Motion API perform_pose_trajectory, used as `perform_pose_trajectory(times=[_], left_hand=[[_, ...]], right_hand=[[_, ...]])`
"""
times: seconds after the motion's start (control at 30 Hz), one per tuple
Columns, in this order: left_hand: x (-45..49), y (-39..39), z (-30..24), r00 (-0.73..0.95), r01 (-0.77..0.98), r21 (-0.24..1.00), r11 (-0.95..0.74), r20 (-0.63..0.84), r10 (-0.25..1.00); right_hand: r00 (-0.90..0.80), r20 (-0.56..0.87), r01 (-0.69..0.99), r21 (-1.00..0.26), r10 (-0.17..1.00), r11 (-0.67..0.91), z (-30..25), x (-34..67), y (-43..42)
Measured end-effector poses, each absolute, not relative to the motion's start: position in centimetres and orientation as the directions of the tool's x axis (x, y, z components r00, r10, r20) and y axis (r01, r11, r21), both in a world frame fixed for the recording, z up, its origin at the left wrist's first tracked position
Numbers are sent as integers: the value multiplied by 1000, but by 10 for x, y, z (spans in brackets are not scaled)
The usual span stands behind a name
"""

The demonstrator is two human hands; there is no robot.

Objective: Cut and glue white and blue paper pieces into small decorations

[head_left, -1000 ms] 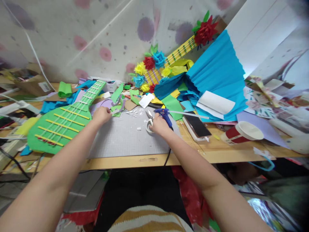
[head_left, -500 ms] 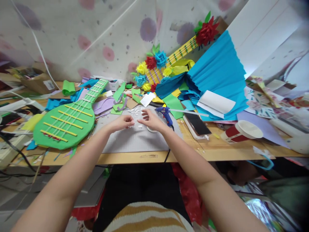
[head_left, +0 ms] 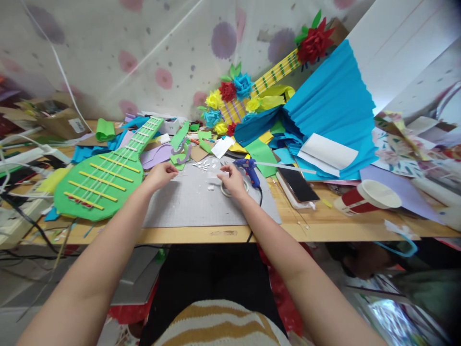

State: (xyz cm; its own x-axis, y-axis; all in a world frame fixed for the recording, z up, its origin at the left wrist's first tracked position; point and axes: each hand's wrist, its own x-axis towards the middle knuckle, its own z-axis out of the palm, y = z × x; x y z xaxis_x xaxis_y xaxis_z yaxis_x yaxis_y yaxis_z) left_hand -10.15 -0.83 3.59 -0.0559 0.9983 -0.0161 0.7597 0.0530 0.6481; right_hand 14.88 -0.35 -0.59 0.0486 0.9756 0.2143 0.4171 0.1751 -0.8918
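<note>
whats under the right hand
A white roll shows partly beneath the right hand, on the grey mat. The hand covers part of it, so anything else hidden there can't be seen.

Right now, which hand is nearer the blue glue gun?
Right. The right hand is just left of the glue gun; the left hand is well farther left, near the grey mat's left edge.

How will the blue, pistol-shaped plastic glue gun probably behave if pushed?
The glue gun is probably stiff, as its body looks hard. The long white stick jutting from its back could swing, and the trailing black cord might drag.
</note>
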Motion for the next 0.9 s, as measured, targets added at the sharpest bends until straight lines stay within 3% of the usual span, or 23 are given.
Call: perform_pose_trajectory(times=[0.1,0.3,0.63,0.77,0.9], left_hand=[[-109,-6,38,-129,819,562,116,-16,991],[-83,-10,35,-47,961,273,43,8,999],[-83,8,6,201,974,91,-208,77,977],[-83,0,12,162,949,237,-210,207,965],[-68,-10,23,8,728,670,-142,198,980]], right_hand=[[104,238,394,-901,966,179,-15,149,-6],[117,261,409,-892,958,193,-21,148,-11],[79,251,411,-890,965,198,-20,150,-14],[82,249,405,-893,965,196,-20,150,-14],[75,247,400,-895,966,198,-20,150,-14]])
